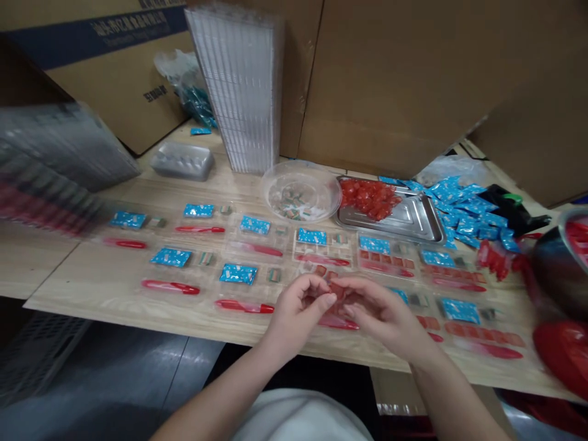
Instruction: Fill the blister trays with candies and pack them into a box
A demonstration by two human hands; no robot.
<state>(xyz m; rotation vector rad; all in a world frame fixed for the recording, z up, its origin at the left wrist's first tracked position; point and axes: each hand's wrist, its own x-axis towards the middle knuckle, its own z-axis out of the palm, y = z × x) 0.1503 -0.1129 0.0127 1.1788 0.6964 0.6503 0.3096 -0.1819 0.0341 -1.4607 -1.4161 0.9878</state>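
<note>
A pale garment (303,422) and two bare forearms lie nearest; beyond them, tall cardboard boxes (390,79) wall in a wooden table (105,306); a clear plastic stack (243,92) stands upright at the back, and to its right a metal tray (416,214) bears a heap of red pieces (370,199), just beside a round clear tub (328,190); the left hand (294,312) and right hand (386,315) meet in the middle of the front row of shallow trays (342,252); most of these show a blue packet (171,257) and a red pen (169,286), and several on the right also have red pieces in a line; smallest, one red piece (337,289) is at the fingertips, over the near edge of the rows.

To handle it well, I would favour a light touch, since the pieces look soft and perhaps tacky; work low, square the piece to its compartment, and hold the wrists clear of the neighbouring pens and packets.

As for grip, the left thumb and forefinger are nearly together, seemingly pinching the piece; the right fingers curl close beside it, a narrow gap before the thumb; whether they bear on it I cannot tell.
</note>
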